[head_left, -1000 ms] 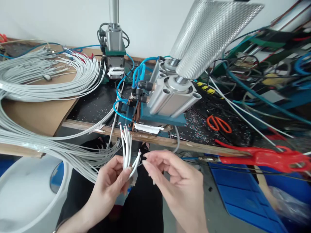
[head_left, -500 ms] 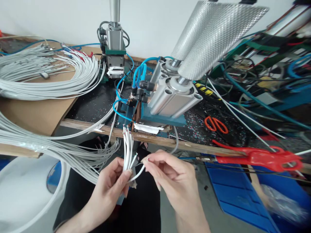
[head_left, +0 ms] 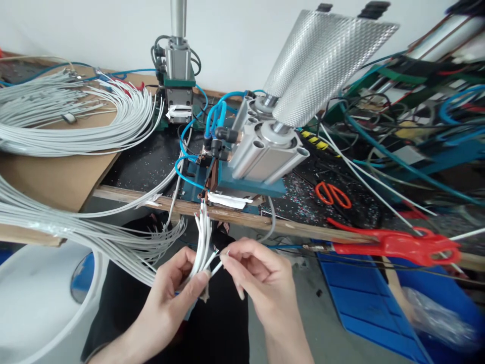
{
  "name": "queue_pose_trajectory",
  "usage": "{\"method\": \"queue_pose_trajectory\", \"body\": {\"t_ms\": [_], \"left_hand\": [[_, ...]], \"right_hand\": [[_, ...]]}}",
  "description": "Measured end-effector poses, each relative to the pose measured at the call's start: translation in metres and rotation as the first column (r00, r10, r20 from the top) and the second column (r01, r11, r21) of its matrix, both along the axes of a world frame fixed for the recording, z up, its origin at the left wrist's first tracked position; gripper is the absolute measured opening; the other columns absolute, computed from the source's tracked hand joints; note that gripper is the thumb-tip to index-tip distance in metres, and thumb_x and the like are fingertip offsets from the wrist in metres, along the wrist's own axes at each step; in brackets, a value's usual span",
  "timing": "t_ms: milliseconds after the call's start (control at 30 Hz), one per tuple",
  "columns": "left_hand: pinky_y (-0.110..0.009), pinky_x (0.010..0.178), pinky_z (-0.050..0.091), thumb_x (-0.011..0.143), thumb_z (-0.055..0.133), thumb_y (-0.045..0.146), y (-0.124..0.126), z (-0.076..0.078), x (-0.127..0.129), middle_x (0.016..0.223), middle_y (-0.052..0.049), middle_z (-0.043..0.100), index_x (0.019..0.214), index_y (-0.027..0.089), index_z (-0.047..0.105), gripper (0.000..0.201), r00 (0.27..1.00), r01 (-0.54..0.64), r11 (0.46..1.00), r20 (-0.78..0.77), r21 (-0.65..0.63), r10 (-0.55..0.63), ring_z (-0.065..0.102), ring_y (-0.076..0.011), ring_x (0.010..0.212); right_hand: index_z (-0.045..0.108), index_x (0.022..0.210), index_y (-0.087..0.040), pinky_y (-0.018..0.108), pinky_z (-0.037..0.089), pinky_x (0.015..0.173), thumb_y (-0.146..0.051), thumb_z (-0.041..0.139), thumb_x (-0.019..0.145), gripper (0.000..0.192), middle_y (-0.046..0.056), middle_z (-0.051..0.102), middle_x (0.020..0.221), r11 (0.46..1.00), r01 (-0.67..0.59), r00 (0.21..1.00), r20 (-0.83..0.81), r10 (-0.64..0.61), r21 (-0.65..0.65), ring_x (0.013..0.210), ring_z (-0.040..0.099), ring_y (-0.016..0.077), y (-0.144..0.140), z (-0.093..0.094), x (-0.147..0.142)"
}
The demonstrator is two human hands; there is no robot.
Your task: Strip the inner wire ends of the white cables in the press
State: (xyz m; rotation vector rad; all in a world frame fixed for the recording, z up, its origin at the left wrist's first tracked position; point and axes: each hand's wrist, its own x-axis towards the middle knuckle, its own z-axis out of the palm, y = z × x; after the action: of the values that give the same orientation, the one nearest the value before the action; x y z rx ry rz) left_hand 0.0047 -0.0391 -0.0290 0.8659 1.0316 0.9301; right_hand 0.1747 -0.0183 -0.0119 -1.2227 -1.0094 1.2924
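Note:
My left hand (head_left: 172, 290) grips a small bundle of white cables (head_left: 202, 237) that stands upright, its stripped ends pointing at the bench edge. My right hand (head_left: 257, 275) pinches the tip of one cable (head_left: 216, 265) that sticks out sideways from the bundle. Both hands are below the wooden bench edge (head_left: 303, 230), in front of a pneumatic press (head_left: 265, 151) with blue air hoses.
Large loops of grey cable (head_left: 76, 121) lie on cardboard at the left and hang over the edge. A white bucket (head_left: 34, 303) stands at lower left. Orange scissors (head_left: 333, 194) and a red tool (head_left: 401, 245) lie to the right, over a blue crate (head_left: 371, 308).
My right hand closed on the tip of the outlying cable and drew it towards the bundle. The bundle leans slightly more to the right and both hands sit a little lower.

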Motion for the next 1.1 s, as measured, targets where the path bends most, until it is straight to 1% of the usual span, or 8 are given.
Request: {"method": "queue_pose_trajectory", "body": {"t_ms": [233,400,500,600,767,900,1033,1100], "left_hand": [[-0.024,0.058,0.036,0.094,0.069,0.051,-0.001,-0.001,0.003,0.066,0.000,0.053,0.084,0.015,0.071,0.038,0.998,0.055,0.998,-0.043,-0.008,-0.055,0.043,-0.0120,0.061],[-0.024,0.051,0.027,0.094,0.070,0.048,-0.009,0.002,0.006,0.060,0.004,0.043,0.073,0.016,0.060,0.039,0.997,0.049,0.998,-0.065,0.032,-0.047,0.031,-0.0092,0.055],[-0.023,0.049,0.025,0.094,0.070,0.047,-0.013,0.000,0.004,0.057,0.005,0.043,0.073,0.017,0.060,0.038,0.993,0.034,0.998,-0.112,0.043,-0.028,0.031,-0.0082,0.051],[-0.023,0.046,0.025,0.094,0.070,0.049,-0.013,-0.002,0.002,0.054,0.006,0.045,0.076,0.017,0.061,0.038,0.995,0.009,1.000,-0.102,0.000,-0.009,0.034,-0.0073,0.046],[-0.021,0.045,0.028,0.092,0.073,0.048,-0.008,0.003,0.004,0.055,0.005,0.048,0.075,0.017,0.061,0.037,0.998,-0.024,0.999,-0.063,0.023,0.026,0.038,-0.0065,0.045],[-0.021,0.045,0.029,0.092,0.073,0.046,-0.007,0.006,0.005,0.056,0.005,0.050,0.074,0.017,0.062,0.036,0.997,-0.033,0.999,-0.068,0.010,0.034,0.038,-0.0065,0.044],[-0.021,0.045,0.030,0.092,0.073,0.047,-0.010,0.006,0.004,0.054,0.005,0.049,0.073,0.017,0.062,0.037,0.996,-0.020,1.000,-0.091,0.017,0.021,0.038,-0.0067,0.044],[-0.021,0.046,0.030,0.092,0.074,0.047,-0.010,0.006,0.003,0.054,0.005,0.050,0.073,0.017,0.063,0.037,0.996,-0.007,1.000,-0.083,0.016,0.008,0.038,-0.0065,0.044]], "right_hand": [[0.066,0.065,-0.017,0.021,0.029,0.041,-0.033,0.081,0.085,0.029,-0.004,0.056,0.057,0.998,0.053,0.997,0.048,-0.054,0.038,0.042,0.041,0.0058,-0.005,0.000,-0.005],[0.045,0.053,-0.020,0.017,0.009,0.032,-0.026,0.076,0.072,0.037,-0.010,0.033,0.048,0.984,-0.002,0.952,-0.302,-0.054,-0.180,0.038,0.016,0.0028,0.006,0.003,-0.005],[0.046,0.052,-0.021,0.015,0.010,0.029,-0.022,0.077,0.066,0.035,-0.010,0.032,0.048,0.961,0.209,0.882,-0.390,-0.265,-0.183,0.040,0.014,0.0034,0.019,0.005,0.005],[0.061,0.056,-0.019,0.013,0.017,0.030,-0.026,0.083,0.072,0.028,-0.009,0.039,0.047,0.941,0.335,0.899,-0.282,-0.334,-0.048,0.038,0.024,0.0035,0.020,0.000,0.011],[0.082,0.080,-0.021,0.020,0.037,0.036,-0.033,0.073,0.092,0.020,0.001,0.064,0.062,0.974,0.171,0.983,-0.087,-0.159,0.152,0.042,0.050,0.0088,-0.003,-0.015,0.003],[0.083,0.091,-0.023,0.025,0.043,0.043,-0.031,0.071,0.094,0.014,0.004,0.070,0.081,0.975,0.053,0.998,0.029,-0.061,0.214,0.050,0.057,0.0109,-0.014,-0.013,0.000],[0.076,0.079,-0.021,0.026,0.043,0.051,-0.016,0.075,0.090,0.012,0.000,0.064,0.068,0.944,-0.028,0.984,0.176,-0.032,0.329,0.056,0.056,0.0121,-0.011,-0.007,-0.001],[0.070,0.073,-0.020,0.025,0.041,0.053,-0.016,0.074,0.090,0.018,-0.002,0.059,0.064,0.949,0.038,0.990,0.121,-0.079,0.312,0.057,0.052,0.0112,-0.007,-0.007,-0.002]]}}
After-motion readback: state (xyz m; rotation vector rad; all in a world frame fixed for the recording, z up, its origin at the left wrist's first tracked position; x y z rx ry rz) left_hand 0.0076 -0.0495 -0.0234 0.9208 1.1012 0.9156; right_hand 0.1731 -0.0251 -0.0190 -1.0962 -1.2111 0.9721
